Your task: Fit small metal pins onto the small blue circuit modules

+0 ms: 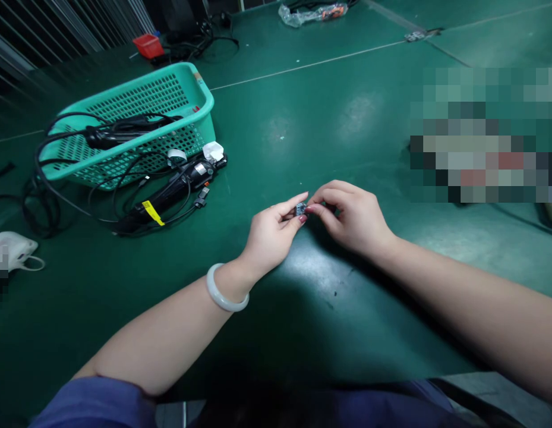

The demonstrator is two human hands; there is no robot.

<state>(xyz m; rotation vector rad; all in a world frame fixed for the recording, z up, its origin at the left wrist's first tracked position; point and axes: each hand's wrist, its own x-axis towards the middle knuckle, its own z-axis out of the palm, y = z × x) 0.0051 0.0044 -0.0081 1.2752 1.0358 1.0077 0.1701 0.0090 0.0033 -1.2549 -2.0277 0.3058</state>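
Between the thumb and fingers of my left hand (276, 232) is a small grey-and-black part (300, 209), too small to name exactly. Close against its right side, my right hand (353, 217) is closed in a pinch, thumb and forefinger meeting at the part's edge. Whether those right fingertips grip the part or something tiny beside it I cannot tell. Both hands are just above the green table surface (276, 142), near the middle of the view. A pale bangle (226, 288) circles my left wrist.
At the left stands a green plastic basket (199, 95) with black cables inside and over its rim. A black cabled device with a yellow tag (153, 213) lies before it. Farther back are a red bin (148, 46) and a clear plastic bag (302, 15). A white object (10, 246) lies far left.
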